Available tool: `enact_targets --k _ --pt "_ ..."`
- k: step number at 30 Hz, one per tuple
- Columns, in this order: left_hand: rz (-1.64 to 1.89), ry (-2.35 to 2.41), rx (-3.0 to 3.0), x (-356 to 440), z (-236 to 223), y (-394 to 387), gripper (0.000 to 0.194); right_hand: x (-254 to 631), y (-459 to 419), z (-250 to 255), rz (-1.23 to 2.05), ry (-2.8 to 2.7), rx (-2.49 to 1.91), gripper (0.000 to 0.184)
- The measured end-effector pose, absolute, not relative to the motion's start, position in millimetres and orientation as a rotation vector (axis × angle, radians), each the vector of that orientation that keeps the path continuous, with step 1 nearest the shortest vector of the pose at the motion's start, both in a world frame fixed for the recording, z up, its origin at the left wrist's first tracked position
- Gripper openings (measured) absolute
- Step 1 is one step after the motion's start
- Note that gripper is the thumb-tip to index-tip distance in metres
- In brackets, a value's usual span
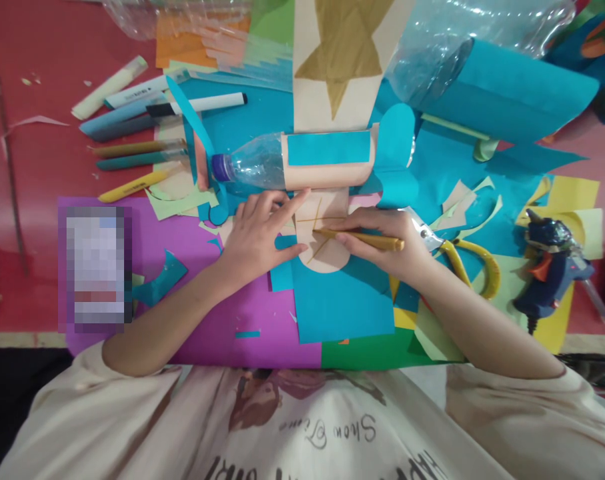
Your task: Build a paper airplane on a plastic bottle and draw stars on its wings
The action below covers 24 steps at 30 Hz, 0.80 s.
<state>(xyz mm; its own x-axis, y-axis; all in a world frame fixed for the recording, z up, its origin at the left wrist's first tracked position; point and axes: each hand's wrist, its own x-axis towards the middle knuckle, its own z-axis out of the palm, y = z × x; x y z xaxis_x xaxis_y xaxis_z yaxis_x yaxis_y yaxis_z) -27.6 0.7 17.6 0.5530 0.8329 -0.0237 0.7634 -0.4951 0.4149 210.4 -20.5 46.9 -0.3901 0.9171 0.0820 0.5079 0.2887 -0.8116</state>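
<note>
My right hand (399,248) grips a gold-brown marker (382,241), its tip on a pale peach paper piece (329,261) with a rounded end. Several thin gold lines cross that paper. My left hand (259,233) lies flat with spread fingers, index finger and thumb touching the paper's left side. Just beyond both hands a clear plastic bottle (259,160) with a purple-blue cap lies on its side. Peach paper and a blue rectangle (329,148) wrap its body, and blue rounded pieces (396,137) stand at its right end. Blue paper (345,310) lies under the peach piece.
Scissors (492,267) with yellow handles lie beside my right wrist, partly hidden. Farther right rests a glue gun (552,267). A blurred phone (96,260) is at left, below several markers (207,103). A gold star (339,57) and a blue-wrapped bottle (522,87) are at the back.
</note>
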Motion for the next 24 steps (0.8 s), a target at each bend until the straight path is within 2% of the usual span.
enact_targets --k 24 --pt "0.304 1.292 2.434 -28.5 14.9 0.4 0.075 206.1 -20.9 45.0 1.122 -2.116 -0.892 0.017"
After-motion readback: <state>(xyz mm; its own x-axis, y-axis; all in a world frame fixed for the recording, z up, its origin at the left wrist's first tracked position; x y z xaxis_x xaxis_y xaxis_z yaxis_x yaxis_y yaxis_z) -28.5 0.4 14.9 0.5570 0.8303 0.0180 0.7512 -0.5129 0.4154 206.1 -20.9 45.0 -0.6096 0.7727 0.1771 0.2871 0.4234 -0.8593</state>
